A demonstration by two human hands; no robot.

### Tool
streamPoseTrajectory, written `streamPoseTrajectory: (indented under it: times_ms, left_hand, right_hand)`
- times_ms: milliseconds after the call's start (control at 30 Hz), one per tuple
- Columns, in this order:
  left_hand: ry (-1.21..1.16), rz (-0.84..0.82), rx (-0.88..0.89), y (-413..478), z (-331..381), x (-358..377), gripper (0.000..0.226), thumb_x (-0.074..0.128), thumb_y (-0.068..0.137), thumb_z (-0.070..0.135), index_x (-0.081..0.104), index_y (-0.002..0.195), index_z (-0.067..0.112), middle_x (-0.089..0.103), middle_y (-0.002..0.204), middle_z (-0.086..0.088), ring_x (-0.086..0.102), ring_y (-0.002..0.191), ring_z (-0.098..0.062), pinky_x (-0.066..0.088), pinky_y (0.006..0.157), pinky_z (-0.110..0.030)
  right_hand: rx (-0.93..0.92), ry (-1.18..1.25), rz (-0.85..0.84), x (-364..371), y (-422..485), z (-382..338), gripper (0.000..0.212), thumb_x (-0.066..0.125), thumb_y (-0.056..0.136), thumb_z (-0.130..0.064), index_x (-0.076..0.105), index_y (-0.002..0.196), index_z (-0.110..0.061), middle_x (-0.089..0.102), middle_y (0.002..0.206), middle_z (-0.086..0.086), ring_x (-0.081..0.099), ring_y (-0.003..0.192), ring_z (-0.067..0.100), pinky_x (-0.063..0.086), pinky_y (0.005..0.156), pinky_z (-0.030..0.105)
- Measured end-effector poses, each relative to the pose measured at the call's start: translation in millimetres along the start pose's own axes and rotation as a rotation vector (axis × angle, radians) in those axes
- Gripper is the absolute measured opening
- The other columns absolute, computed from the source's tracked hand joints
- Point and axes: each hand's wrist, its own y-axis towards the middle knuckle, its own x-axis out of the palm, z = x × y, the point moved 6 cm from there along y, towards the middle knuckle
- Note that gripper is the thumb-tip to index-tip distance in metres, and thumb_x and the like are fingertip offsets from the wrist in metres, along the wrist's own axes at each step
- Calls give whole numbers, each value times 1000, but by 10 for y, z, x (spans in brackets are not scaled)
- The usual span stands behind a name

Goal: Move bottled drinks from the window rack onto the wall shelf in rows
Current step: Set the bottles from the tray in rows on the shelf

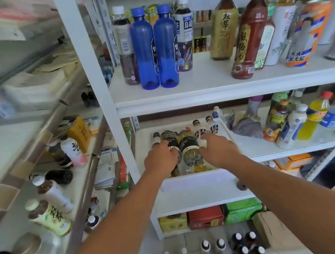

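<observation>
Both of my arms reach into the lower level of the white wall shelf [221,93], where several bottles stand packed in a white tray [199,181]. My left hand [159,156] grips a dark bottle with a black label [171,140]. Right beside it stands a yellow drink with a black label [188,145], between my hands. My right hand [218,149] curls over a white-labelled bottle [200,133]; its fingertips are hidden. The window rack [79,179] on the left carries more bottles, among them a green-tea bottle [50,216] and a white-and-pink one [73,150].
Two blue bottles [154,49] and several tea bottles stand on the upper shelf. Mixed drinks [302,119] and a grey cloth [245,127] fill the lower shelf's right side. Boxes [206,217] sit below, and dark bottles [223,251] stand on the floor.
</observation>
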Motion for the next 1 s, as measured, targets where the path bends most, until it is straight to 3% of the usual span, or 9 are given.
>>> streamPoseTrajectory:
  times_ms: [133,233,400,533,633,733,800,900,1000]
  left_hand:
    - [-242,-197,-192,346,-170,303,63,40,98,53,34,146,13,54,137,-13,55,121,-33,47,100,-45]
    - [-303,-265,-286,539,-219,422,80,39,96,63,22,153,10,42,150,-14,47,132,-35,44,104,-42]
    - [-173,-260,-277,744,-257,529,94,46,89,71,19,152,8,48,144,-14,56,121,-35,54,93,-44]
    - [-158,-214,-248,877,-290,598,90,51,94,50,0,157,12,55,132,-18,61,109,-35,55,84,-41]
    - [-322,-243,-285,862,-313,565,87,46,98,44,-14,156,18,57,130,-17,64,100,-33,57,70,-38]
    - [-691,-242,-423,728,-425,493,85,52,97,46,-4,158,25,48,141,-14,65,99,-33,51,50,-29]
    - [-855,-254,-461,593,-502,451,83,58,95,47,7,157,28,49,140,-15,69,79,-31,45,44,-25]
    - [-1032,-290,-519,361,-653,437,75,63,93,47,23,153,30,58,133,-15,71,58,-29,30,36,-21]
    - [-1142,-341,-528,178,-759,456,50,61,93,48,53,131,17,69,109,-14,72,65,-34,24,34,-20]
  right_hand:
    - [103,55,4,173,128,72,47,49,98,-36,45,144,-29,62,134,7,56,123,31,45,103,42]
    - [134,69,8,239,185,85,46,48,100,-38,43,144,-27,63,132,8,56,123,31,45,101,41]
    - [176,140,21,331,274,112,45,47,101,-36,43,145,-24,63,130,10,59,118,32,48,98,42]
    - [174,140,23,387,359,80,42,45,102,-36,46,140,-20,64,126,13,57,116,34,49,95,42]
    - [150,111,10,451,444,-3,42,45,101,-38,47,136,-14,64,124,16,54,117,36,46,90,41]
    - [148,126,-23,574,570,-116,51,50,98,-40,43,139,-10,59,130,17,52,121,38,48,94,44]
    - [183,136,-35,628,672,-162,60,56,96,-38,36,143,-7,50,138,18,46,127,40,45,96,44]
    - [297,137,-46,657,798,-161,80,65,92,-42,25,150,-4,35,150,17,36,135,40,43,100,44]
    - [363,25,-101,716,909,-199,91,71,85,-53,31,149,-2,27,153,20,31,138,38,45,100,44]
